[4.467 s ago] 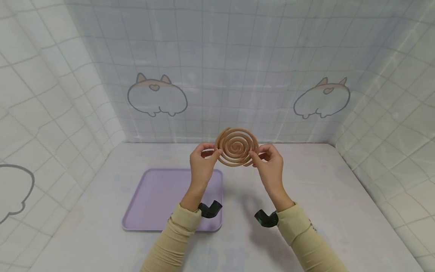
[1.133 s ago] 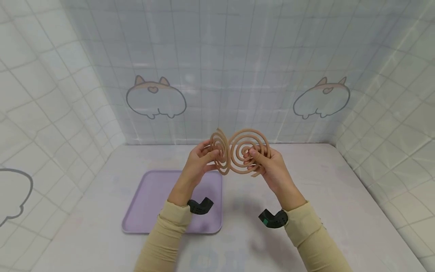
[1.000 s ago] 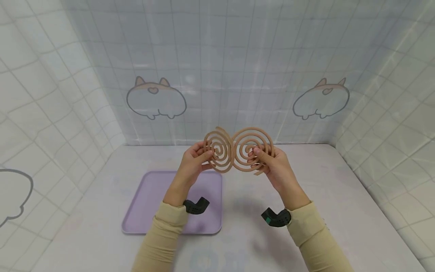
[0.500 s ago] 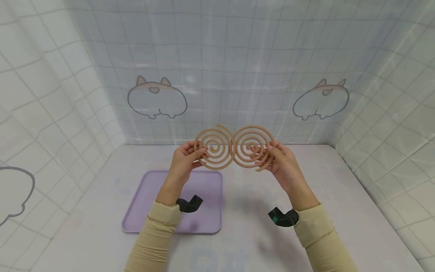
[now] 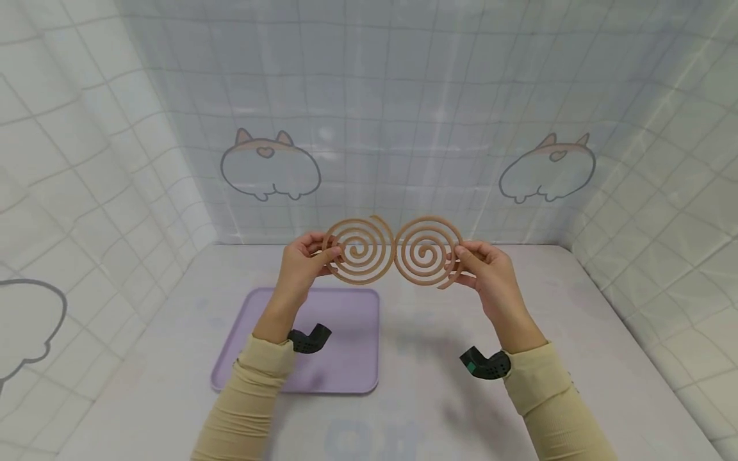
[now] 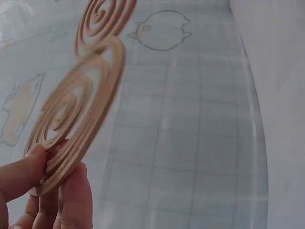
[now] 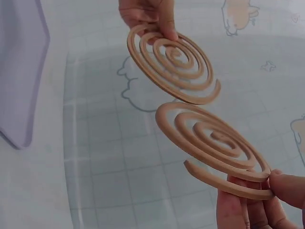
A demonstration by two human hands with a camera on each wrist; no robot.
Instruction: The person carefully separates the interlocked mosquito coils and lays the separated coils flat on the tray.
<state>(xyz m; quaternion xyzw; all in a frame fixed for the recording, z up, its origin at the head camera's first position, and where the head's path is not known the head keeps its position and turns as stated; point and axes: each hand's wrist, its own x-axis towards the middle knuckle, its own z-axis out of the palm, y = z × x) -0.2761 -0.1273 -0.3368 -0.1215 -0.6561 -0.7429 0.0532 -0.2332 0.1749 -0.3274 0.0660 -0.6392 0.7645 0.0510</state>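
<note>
Two tan mosquito coils are held up side by side above the table, their flat faces towards the head camera. My left hand [image 5: 300, 266] pinches the outer edge of the left coil [image 5: 359, 251], thumb in front and fingers behind. On the other side, my right hand [image 5: 492, 272] pinches the right coil [image 5: 425, 255] at its outer edge, near the loose tail. Their inner rims meet or nearly meet; I cannot tell whether they touch. In the right wrist view, the right coil [image 7: 164, 117] and the left coil [image 7: 174, 55] appear as separate spirals.
A lilac tray [image 5: 352, 368] lies on the table at the left, partly under my left forearm. The white table [image 5: 415, 410] is bounded by a tiled-pattern curtain [image 5: 403, 115] at the back and sides. Each wrist wears a black camera mount.
The single nested coil disc of several seconds ago is now two separate coils. My hands have moved apart, and the left coil has turned from edge-on to facing the head camera.
</note>
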